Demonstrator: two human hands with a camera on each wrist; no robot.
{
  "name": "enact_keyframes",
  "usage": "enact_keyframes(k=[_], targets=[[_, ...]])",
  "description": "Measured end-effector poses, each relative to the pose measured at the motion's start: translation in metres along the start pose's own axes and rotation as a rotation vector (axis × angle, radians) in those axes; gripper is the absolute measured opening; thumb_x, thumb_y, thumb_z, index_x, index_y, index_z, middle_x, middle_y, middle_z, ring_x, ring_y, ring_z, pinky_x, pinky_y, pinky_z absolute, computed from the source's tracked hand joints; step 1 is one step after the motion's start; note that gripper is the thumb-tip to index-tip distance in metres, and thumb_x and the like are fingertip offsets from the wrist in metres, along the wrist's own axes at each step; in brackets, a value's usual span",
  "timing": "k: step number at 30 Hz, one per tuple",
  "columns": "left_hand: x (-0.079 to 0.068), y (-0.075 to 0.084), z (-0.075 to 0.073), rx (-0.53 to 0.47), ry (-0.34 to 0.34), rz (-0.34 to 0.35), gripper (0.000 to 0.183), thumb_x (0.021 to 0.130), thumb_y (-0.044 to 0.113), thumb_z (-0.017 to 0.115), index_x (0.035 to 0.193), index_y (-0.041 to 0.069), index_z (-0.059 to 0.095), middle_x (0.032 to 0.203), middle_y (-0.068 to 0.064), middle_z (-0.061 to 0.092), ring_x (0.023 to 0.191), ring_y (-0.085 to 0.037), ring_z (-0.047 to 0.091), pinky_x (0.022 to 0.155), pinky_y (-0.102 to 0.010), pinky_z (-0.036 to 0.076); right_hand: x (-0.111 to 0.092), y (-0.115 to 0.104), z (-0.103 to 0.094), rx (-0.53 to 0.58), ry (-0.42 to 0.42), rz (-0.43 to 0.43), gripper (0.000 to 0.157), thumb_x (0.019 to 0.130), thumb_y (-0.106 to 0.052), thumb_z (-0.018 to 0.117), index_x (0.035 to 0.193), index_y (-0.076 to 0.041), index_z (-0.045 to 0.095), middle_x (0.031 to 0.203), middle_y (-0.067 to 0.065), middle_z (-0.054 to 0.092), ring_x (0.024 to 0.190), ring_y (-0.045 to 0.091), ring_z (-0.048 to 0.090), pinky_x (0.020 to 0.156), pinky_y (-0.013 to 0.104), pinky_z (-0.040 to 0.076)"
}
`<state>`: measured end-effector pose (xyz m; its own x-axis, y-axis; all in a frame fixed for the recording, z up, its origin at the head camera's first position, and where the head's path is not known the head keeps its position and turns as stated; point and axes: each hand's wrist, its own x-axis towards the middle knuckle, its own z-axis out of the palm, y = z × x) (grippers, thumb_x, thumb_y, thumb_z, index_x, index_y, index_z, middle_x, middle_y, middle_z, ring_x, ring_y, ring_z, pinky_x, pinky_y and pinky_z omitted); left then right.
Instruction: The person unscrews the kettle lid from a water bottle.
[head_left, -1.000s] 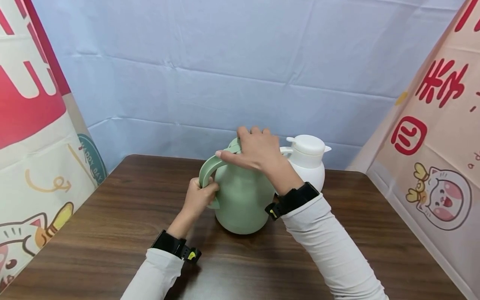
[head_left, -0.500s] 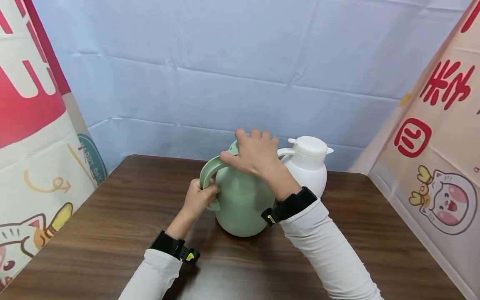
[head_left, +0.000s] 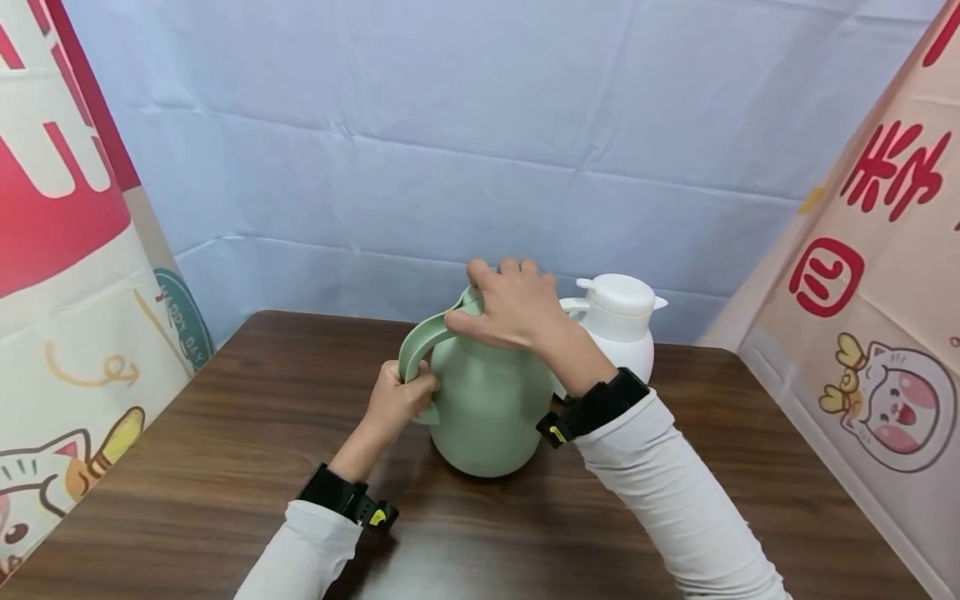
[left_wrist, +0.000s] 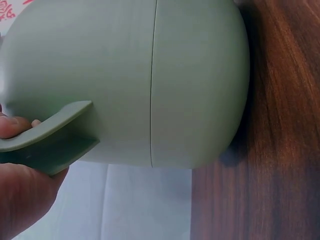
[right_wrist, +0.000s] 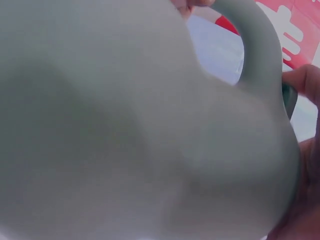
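Note:
A sage green thermos jug (head_left: pixel 487 408) stands upright on the wooden table. My left hand (head_left: pixel 397 396) grips its curved handle (head_left: pixel 422 337), with the fingers wrapped round the lower part. In the left wrist view, the handle's lower end (left_wrist: pixel 62 127) runs between my fingers and thumb. My right hand (head_left: pixel 517 308) covers the jug's top, its thumb on the handle side and its fingers over the far edge; the lid is mostly hidden beneath the palm. The right wrist view is filled by the jug's body (right_wrist: pixel 125 125), with my right hand along the right edge.
A white jug (head_left: pixel 621 333) with a lid and spout stands close behind the green one, to the right. A pale blue cloth (head_left: pixel 375 167) hangs behind the wooden table (head_left: pixel 247 433). Printed sheets (head_left: pixel 847 333) hang at both sides.
My right hand has turned slightly on the jug's top, the thumb shifting a little to the right. The left hand keeps its grip on the handle, and the jug stays in place.

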<state>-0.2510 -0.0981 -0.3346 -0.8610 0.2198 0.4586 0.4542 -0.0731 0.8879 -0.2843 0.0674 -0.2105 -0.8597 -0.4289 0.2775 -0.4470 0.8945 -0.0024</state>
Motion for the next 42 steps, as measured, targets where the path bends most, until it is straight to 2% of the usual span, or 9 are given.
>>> enact_keyframes(k=[10, 14, 17, 21, 27, 31, 37, 42], targets=[[0.0, 0.0, 0.0, 0.002, 0.01, -0.015, 0.04, 0.079, -0.011, 0.044, 0.049, 0.009, 0.028, 0.041, 0.011, 0.029, 0.037, -0.015, 0.028, 0.046, -0.026, 0.027, -0.002, 0.019, 0.001, 0.131, -0.014, -0.155, 0.046, 0.076, -0.056, 0.051, 0.108, -0.022, 0.049, 0.11, 0.007, 0.051, 0.097, 0.029, 0.041, 0.074, 0.049, 0.036], [0.001, -0.003, 0.001, -0.014, 0.011, -0.011, 0.04, 0.079, -0.01, 0.044, 0.049, 0.01, 0.029, 0.041, 0.01, 0.028, 0.038, -0.015, 0.027, 0.046, -0.026, 0.028, -0.004, 0.026, 0.002, 0.176, -0.013, -0.203, 0.047, 0.075, -0.055, 0.055, 0.11, -0.024, 0.051, 0.116, 0.005, 0.05, 0.101, 0.027, 0.041, 0.078, 0.049, 0.035], [0.002, -0.013, 0.0, -0.028, 0.011, -0.014, 0.04, 0.08, -0.011, 0.045, 0.049, 0.009, 0.029, 0.041, 0.008, 0.029, 0.038, -0.016, 0.028, 0.047, -0.027, 0.028, -0.005, 0.031, 0.003, 0.216, -0.011, -0.231, 0.046, 0.074, -0.052, 0.058, 0.11, -0.024, 0.053, 0.119, 0.003, 0.05, 0.104, 0.025, 0.04, 0.081, 0.05, 0.034], [0.005, -0.026, -0.002, -0.042, 0.028, -0.027, 0.039, 0.08, -0.008, 0.047, 0.049, 0.008, 0.029, 0.041, 0.004, 0.028, 0.038, -0.017, 0.028, 0.046, -0.027, 0.028, -0.005, 0.035, 0.005, 0.265, 0.0, -0.263, 0.045, 0.073, -0.048, 0.06, 0.11, -0.024, 0.055, 0.122, 0.0, 0.05, 0.105, 0.023, 0.04, 0.084, 0.05, 0.033], [0.005, -0.028, -0.003, -0.066, 0.051, -0.009, 0.04, 0.079, -0.005, 0.049, 0.049, 0.008, 0.028, 0.041, 0.002, 0.026, 0.037, -0.018, 0.026, 0.044, -0.027, 0.026, -0.003, 0.039, 0.006, 0.313, 0.009, -0.311, 0.047, 0.071, -0.046, 0.061, 0.111, -0.023, 0.056, 0.122, -0.001, 0.052, 0.102, 0.022, 0.042, 0.082, 0.048, 0.034], [0.004, -0.029, -0.003, -0.068, 0.044, 0.0, 0.04, 0.08, -0.004, 0.05, 0.048, 0.007, 0.029, 0.041, 0.001, 0.027, 0.037, -0.019, 0.026, 0.046, -0.028, 0.027, -0.004, 0.043, 0.005, 0.398, -0.011, -0.348, 0.047, 0.069, -0.04, 0.063, 0.112, -0.02, 0.058, 0.119, 0.0, 0.054, 0.101, 0.02, 0.043, 0.08, 0.046, 0.036], [0.004, -0.029, -0.004, -0.058, 0.05, -0.004, 0.04, 0.079, -0.004, 0.05, 0.049, 0.009, 0.027, 0.042, 0.001, 0.026, 0.038, -0.019, 0.025, 0.047, -0.029, 0.027, -0.008, 0.046, 0.005, 0.492, -0.05, -0.347, 0.051, 0.07, -0.035, 0.065, 0.117, -0.018, 0.057, 0.129, 0.006, 0.05, 0.114, 0.019, 0.041, 0.087, 0.047, 0.038], [0.004, -0.03, -0.005, -0.043, 0.044, 0.003, 0.041, 0.08, -0.003, 0.05, 0.05, 0.011, 0.027, 0.043, 0.001, 0.026, 0.04, -0.019, 0.026, 0.049, -0.03, 0.028, -0.01, 0.046, 0.006, 0.519, -0.026, -0.341, 0.049, 0.071, -0.034, 0.066, 0.117, -0.019, 0.056, 0.131, 0.005, 0.048, 0.118, 0.017, 0.038, 0.092, 0.047, 0.036]])
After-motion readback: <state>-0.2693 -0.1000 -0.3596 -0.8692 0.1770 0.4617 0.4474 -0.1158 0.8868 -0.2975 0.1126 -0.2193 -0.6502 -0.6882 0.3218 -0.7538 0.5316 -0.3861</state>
